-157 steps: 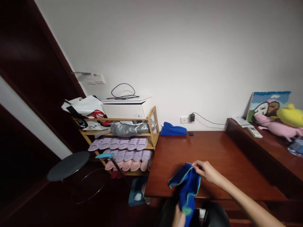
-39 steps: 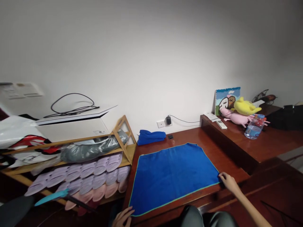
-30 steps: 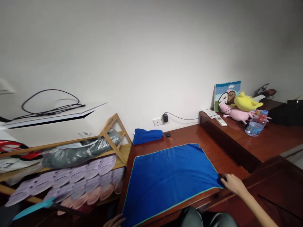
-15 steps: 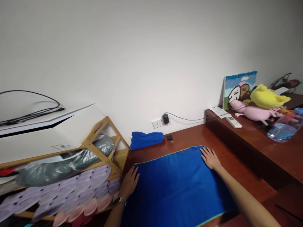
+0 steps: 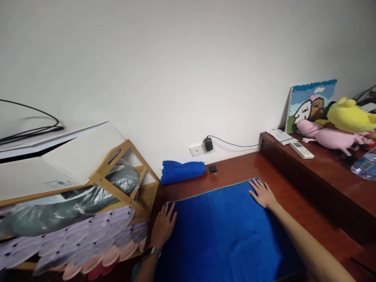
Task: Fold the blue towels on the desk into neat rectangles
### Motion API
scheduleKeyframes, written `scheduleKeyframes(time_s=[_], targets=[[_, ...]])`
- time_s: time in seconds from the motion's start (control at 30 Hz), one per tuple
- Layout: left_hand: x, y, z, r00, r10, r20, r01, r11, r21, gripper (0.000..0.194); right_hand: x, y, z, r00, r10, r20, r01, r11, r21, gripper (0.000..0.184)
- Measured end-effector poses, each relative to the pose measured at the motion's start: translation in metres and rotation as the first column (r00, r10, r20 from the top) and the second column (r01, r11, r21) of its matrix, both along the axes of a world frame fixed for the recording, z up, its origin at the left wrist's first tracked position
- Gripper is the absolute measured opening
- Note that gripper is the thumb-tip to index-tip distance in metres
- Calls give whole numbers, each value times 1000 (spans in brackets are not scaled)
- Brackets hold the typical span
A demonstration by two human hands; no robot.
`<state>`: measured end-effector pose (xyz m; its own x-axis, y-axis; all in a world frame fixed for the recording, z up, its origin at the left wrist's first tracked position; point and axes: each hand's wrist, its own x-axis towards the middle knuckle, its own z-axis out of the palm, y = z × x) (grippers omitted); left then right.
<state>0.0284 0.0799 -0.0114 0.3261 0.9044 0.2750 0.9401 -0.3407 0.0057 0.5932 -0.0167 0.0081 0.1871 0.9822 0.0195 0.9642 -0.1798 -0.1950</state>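
Note:
A blue cloth with a green edge (image 5: 223, 231) lies spread flat on the dark red wooden table (image 5: 235, 170). My left hand (image 5: 163, 226) rests flat on the cloth's far left corner, fingers stretched out. My right hand (image 5: 262, 193) lies flat on the far right corner, fingers spread. Neither hand holds anything. A folded blue cloth (image 5: 182, 171) sits against the wall at the table's back left.
A wooden shoe rack (image 5: 123, 184) with rows of lilac and pink slippers (image 5: 88, 246) stands left of the table, a white box (image 5: 58, 160) on top. A raised shelf (image 5: 323, 164) on the right carries a remote (image 5: 301, 149), plush toys (image 5: 337, 133), a picture and a water bottle (image 5: 366, 166). A charger (image 5: 208, 143) is plugged into the wall.
Both hands moved from the cloth's near corners to its far corners and now press flat there. My head has leaned in closer over the table.

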Motion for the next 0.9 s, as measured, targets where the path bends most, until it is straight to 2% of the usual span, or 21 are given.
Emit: scheduleKeyframes(time_s=[0.17,0.43,0.67,0.83,0.9], targets=[[2,1,-7,999,46,-23,-46,999,-8,61,9,4,-15,999,-6,48,6,1000,-2,66],[1,-3,2,999,41,-17,-41,999,-20,60,12,-4,-17,997,-27,66,26,1000,5,66],[3,-5,3,998,63,-6,-63,998,-7,59,11,-5,-18,995,-61,80,63,998,-25,66],[2,-11,-1,998,58,10,-58,998,23,59,9,-12,-25,992,-69,104,67,997,24,68],[0,-14,0,998,57,13,-58,998,22,59,10,-15,-22,992,-83,93,83,997,6,69]])
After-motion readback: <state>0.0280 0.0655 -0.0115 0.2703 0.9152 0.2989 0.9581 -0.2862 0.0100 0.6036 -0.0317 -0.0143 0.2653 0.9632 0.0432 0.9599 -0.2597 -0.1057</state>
